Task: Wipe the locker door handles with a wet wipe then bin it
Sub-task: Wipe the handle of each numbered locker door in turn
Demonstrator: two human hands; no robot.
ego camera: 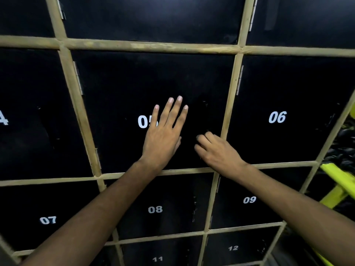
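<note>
Locker door 05 [119, 89] is black and closed. My left hand [165, 135] presses flat on it, fingers straight, covering part of the number. A black handle [206, 112], barely visible, runs vertically near the door's right edge. My right hand [215, 148] is at the handle's lower end with its fingers curled round it. Something dark shows at the fingertips, too dim to identify. No wet wipe can be made out in the hand. No bin is in view.
Black numbered doors fill a pale wooden frame [153, 46]: 06 [277, 117] to the right, with 07 [48, 220], 08 [155, 209] and 09 [249, 200] below. Yellow-green bars [338, 181] and dark clutter lie beyond the lockers' right edge.
</note>
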